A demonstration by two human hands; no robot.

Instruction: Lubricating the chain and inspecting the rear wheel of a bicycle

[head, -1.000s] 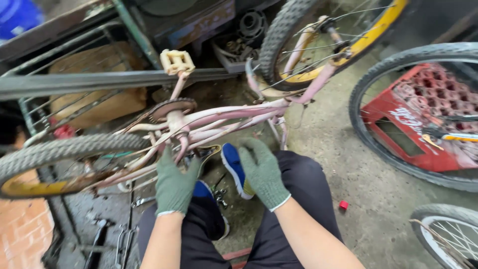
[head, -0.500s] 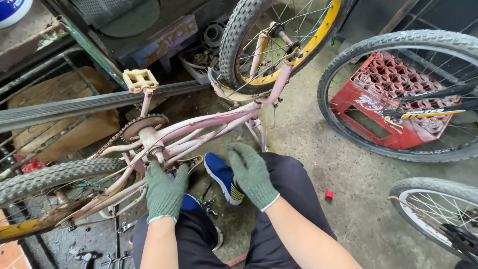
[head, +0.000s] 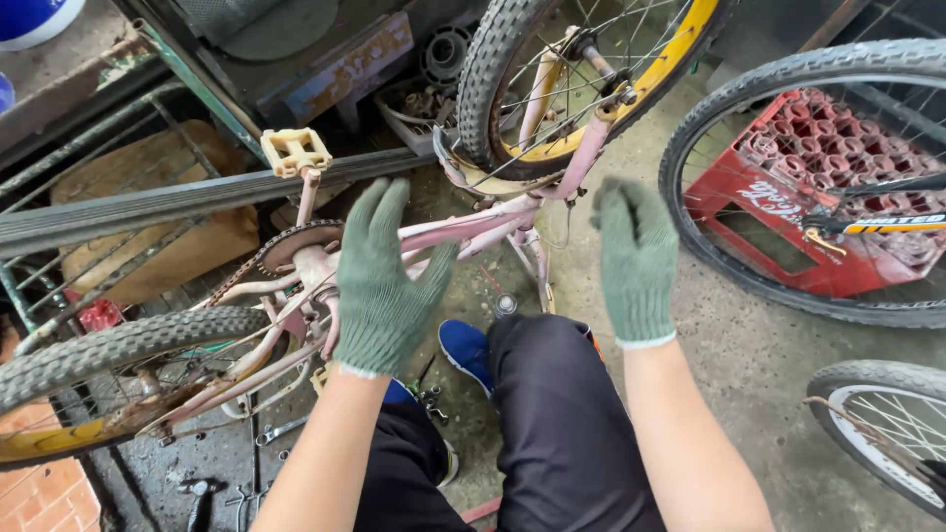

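Head view, left to right: at the far left a knobby rear tyre [head: 108, 350] with a yellow rim, low over the wet concrete floor [head: 749, 374], with wrenches [head: 281, 432] lying loose beneath. Above it a cream pedal [head: 295, 151] on its crank, pointing up, next to a rusty chainring [head: 296, 244] with the chain on it. Just right of that, the left hand [head: 384, 276] in a green knit glove, fingers spread and open, held over the pink bicycle frame [head: 473, 227] near the crank, gripping nothing; whether the palm touches the tubes cannot be told. Frame upside down, running from the rear tyre across to the front wheel [head: 581, 79], also yellow-rimmed, at top centre. Below, dark trousers and a blue shoe [head: 468, 350] on the floor. Further right, the right hand [head: 636, 261], same green glove, open with fingers loosely curled, empty, clear of the frame, just beside the fork. Beyond it a second bicycle wheel [head: 788, 167] in front of a red crate [head: 818, 227], and part of a third wheel [head: 887, 424] at the lower right corner.
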